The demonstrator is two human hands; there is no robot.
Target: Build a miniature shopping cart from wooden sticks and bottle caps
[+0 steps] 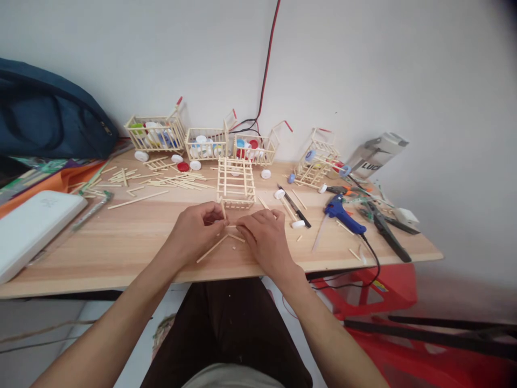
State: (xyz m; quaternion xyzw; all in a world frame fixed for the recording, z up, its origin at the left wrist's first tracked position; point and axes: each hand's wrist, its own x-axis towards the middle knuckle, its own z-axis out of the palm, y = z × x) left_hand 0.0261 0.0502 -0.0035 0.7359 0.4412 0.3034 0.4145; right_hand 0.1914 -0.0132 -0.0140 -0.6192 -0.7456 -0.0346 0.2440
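My left hand [197,229] is closed in a pinch on a thin wooden stick [223,209] that stands upright from its fingertips. Close by, my right hand [266,237] has its fingers pressed together at the end of a short horizontal stick, mostly hidden by the fingers. Below the fingertips, an angled pair of sticks [212,249] lies on the wooden table [133,253]. Just beyond my hands is a basket-like frame of sticks [235,183]. To the right lies a wheel axle [288,207], a stick with white caps on both ends.
Several miniature stick carts [155,134] line the wall, some filled with bottle caps. Loose sticks [177,182] lie at left, near a white power bank [38,229]. At right are a blue glue gun [343,213] with its cord, pliers [385,229] and a black pen [297,207].
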